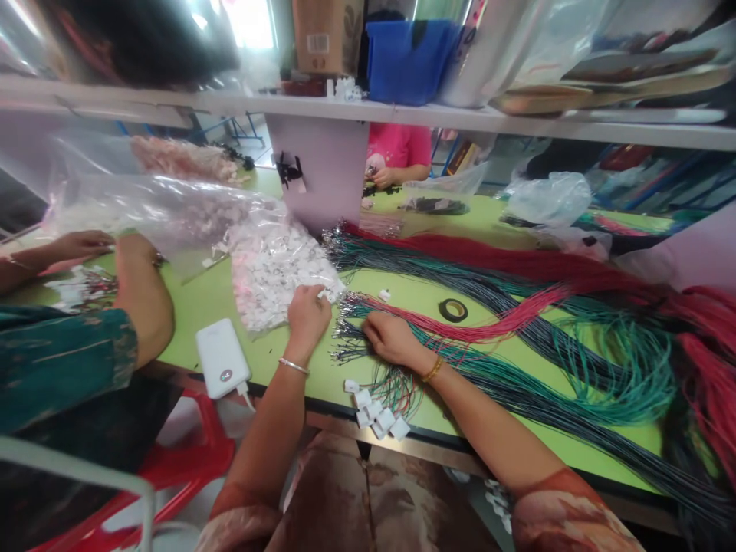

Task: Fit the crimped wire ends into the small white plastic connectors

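My left hand (310, 310) is pinched closed on a small white plastic connector (324, 294), at the right edge of a clear bag of white connectors (276, 268). Close by, my right hand (392, 337) has its fingers curled closed onto the dark wires (355, 331), near their metal-tipped ends; how many it grips is hidden. Red wires (460, 328) and green wires (437, 345) run beside it to the right. Below that hand lies a cluster of finished-looking leads with white connectors (379, 414), at the table's front edge.
A white power bank (223, 357) with a cable lies left of my arm. Black tape (453, 310) rests among the wires. At the left, a co-worker's arm (143, 299) reaches over the table. A shelf (402, 113) with a blue bin (408, 61) crosses above. Another person (402, 149) sits opposite.
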Demonstrator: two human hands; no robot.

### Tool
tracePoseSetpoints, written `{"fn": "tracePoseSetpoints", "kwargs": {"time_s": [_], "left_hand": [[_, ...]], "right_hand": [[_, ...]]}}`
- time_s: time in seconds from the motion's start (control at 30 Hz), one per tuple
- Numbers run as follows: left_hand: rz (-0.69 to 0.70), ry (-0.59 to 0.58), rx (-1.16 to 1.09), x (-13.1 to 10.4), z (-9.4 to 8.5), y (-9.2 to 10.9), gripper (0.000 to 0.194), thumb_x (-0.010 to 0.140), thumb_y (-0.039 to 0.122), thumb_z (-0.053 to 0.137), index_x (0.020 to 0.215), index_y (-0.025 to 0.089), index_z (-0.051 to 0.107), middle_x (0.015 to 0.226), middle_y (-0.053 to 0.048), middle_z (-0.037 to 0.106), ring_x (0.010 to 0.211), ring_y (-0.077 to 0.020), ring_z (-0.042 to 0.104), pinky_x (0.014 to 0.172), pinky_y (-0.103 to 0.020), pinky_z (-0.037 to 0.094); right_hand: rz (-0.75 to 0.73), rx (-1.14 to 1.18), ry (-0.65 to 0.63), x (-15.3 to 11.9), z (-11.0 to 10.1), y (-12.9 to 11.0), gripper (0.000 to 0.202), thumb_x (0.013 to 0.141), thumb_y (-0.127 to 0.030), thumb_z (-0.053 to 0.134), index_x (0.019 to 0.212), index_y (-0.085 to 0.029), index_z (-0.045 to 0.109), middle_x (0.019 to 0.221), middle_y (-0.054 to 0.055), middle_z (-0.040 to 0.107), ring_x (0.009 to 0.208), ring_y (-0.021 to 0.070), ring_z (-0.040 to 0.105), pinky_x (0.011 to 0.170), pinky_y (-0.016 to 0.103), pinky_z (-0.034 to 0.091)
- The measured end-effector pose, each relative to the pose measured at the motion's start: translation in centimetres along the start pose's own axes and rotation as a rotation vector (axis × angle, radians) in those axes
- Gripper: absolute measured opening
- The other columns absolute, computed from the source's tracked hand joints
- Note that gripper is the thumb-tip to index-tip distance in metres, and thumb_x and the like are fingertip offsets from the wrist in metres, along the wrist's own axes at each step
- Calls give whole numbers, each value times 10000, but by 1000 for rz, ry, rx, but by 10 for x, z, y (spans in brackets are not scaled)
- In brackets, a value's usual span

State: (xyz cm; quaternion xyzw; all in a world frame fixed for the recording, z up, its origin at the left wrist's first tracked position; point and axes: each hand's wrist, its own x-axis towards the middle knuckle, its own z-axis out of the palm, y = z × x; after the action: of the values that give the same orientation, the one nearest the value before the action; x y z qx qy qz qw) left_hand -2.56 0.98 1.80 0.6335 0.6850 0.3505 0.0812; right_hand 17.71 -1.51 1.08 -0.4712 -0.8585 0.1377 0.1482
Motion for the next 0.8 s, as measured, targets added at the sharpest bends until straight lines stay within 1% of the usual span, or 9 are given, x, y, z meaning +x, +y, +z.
{"fn": "tracePoseSetpoints", "kwargs": {"time_s": [0.07,0.1,0.2,0.3,0.37,0.43,0.6,0.7,0.8], "left_hand": [[-92,18,-315,2,0,2,325,803,291,542,1053,168,709,911,-82,635,770,-179,574,766,-323,445],[-161,-8,-487,4,0,3,336,788,317,563,1048,161,708,856,-64,634,720,-157,563,727,-306,446],[-374,-170,-970,6,0,7,361,723,332,636,1016,128,691,699,-15,596,615,-109,524,623,-251,418],[-455,-331,-1267,4,-1,11,347,657,263,709,975,138,653,665,16,573,591,-78,519,603,-214,412],[-468,-399,-1353,1,-1,15,304,642,221,731,917,150,623,681,21,574,597,-71,529,600,-202,419],[-464,-457,-1391,-2,1,18,244,648,205,737,842,144,601,714,11,585,618,-71,540,602,-196,427],[-426,-587,-1443,-12,9,27,214,661,210,753,791,117,611,753,-13,601,638,-73,535,596,-189,426],[-432,-605,-1464,-15,12,30,214,665,214,759,796,117,619,753,-15,604,633,-74,524,583,-187,416],[-427,-599,-1470,-14,12,30,199,677,216,753,791,122,620,775,-24,614,641,-79,520,586,-194,418]], "right_hand": [[28,124,12,0,-7,4,132,865,-192,434,757,-174,507,726,23,564,637,125,432,626,252,299],[35,200,18,1,-10,6,122,849,-197,448,737,-176,492,704,10,545,626,118,417,620,249,298],[76,547,-41,3,-17,11,151,817,-272,481,700,-178,467,641,-23,484,588,102,384,586,239,302],[129,905,-127,6,-19,9,212,787,-364,525,706,-171,493,610,-43,447,548,85,358,547,230,303],[142,1016,-69,8,-18,3,246,763,-400,574,718,-167,510,616,-47,445,547,78,355,536,225,301],[149,1049,25,9,-18,-4,277,753,-427,608,726,-167,516,617,-47,441,555,77,357,530,220,298],[157,980,173,10,-19,-10,315,763,-467,603,729,-162,532,622,-45,435,572,79,349,548,221,306],[162,919,240,9,-19,-7,315,779,-460,563,681,-168,502,606,-49,405,567,79,333,556,225,306],[153,854,259,8,-20,-5,296,776,-431,540,641,-177,469,594,-48,392,561,81,330,559,229,308]]}}
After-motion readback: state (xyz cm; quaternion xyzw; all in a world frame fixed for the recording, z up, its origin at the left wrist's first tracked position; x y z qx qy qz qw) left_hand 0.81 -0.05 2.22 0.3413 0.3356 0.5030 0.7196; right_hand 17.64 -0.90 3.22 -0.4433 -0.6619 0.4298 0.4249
